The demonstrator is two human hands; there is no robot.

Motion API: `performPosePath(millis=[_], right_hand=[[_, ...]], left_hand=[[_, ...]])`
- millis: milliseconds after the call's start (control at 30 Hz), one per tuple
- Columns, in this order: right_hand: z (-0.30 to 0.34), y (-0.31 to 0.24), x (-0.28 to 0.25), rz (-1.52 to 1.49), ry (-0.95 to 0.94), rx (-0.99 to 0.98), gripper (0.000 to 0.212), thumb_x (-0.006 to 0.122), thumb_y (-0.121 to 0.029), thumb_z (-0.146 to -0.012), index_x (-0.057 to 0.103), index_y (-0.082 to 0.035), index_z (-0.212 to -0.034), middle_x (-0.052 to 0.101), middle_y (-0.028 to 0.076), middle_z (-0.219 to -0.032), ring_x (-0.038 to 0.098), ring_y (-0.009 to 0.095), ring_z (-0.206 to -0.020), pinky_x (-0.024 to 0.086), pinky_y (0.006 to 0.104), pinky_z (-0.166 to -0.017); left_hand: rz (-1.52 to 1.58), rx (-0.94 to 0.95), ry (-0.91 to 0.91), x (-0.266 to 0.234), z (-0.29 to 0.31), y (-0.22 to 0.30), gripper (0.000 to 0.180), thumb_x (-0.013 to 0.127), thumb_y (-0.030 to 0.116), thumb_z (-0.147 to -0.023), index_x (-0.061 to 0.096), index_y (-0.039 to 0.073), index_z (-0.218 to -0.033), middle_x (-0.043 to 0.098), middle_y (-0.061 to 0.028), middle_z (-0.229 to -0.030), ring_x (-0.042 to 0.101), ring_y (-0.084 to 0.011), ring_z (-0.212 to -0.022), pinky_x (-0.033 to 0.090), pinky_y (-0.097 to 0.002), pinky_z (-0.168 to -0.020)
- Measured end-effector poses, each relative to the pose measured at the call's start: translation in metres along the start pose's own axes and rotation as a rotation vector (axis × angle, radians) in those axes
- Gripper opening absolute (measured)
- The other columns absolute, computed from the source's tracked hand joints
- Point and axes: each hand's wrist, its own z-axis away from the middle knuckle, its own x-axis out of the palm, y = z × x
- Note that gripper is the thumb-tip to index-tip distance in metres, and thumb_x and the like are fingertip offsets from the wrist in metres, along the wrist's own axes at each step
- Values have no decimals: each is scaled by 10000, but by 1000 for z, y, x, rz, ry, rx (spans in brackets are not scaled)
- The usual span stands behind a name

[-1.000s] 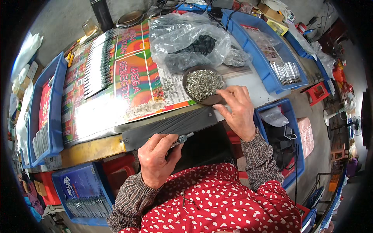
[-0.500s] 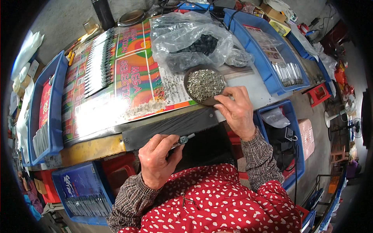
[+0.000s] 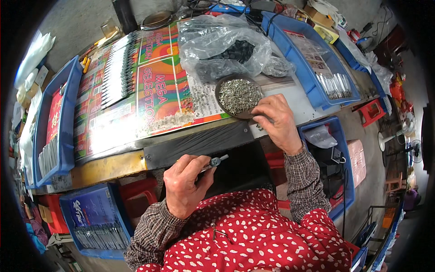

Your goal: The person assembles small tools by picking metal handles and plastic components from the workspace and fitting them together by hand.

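Observation:
My left hand [image 3: 185, 185] is closed around a slim object with a grey-green cylindrical head and narrow tip [image 3: 217, 161]; its other end is hidden in my fingers. It is held in front of the bench edge, over my lap. At the lower right rim of a round dark brown bowl [image 3: 219, 94], my right hand [image 3: 279, 124] has thumb and forefinger drawn together in a pinch. Whatever the fingertips hold is too small to make out. The bowl is filled with small silvery metal pins [image 3: 240, 96].
Behind the bowl lies a clear plastic bag [image 3: 199, 45] with dark pieces inside. A row of slim pen-like pieces [image 3: 120, 72] rests on the colourful printed sheet [image 3: 158, 97]. Blue trays stand at the left [image 3: 68, 122] and right [image 3: 299, 59]. Another blue bin [image 3: 346, 181] sits below, right.
My right hand has shifted slightly down and right, its fingertips drawing back from the bowl's rim. My left hand keeps its hold on the slim object, almost unmoved.

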Motion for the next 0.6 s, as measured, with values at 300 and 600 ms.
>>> performPosePath(millis=[300, 600], right_hand=[[8, -34, -3, -253, 27, 101, 106, 680, -14, -728, 635, -16, -824, 612, 65, -842, 548, 221, -816, 456, 309, -696], [25, -76, 19, -627, -62, 34, 144, 731, -49, -740, 630, -32, -841, 616, 32, -844, 552, 191, -823, 456, 297, -698]], left_hand=[[-15, -45, -34, 2, 1, 2, 221, 728, -38, -680, 648, 6, -881, 612, -75, -746, 543, -120, -532, 426, -238, -489], [54, -73, -76, 5, 1, 11, 251, 730, -33, -668, 634, 6, -896, 591, -112, -746, 610, -264, -642, 488, -331, -554]])
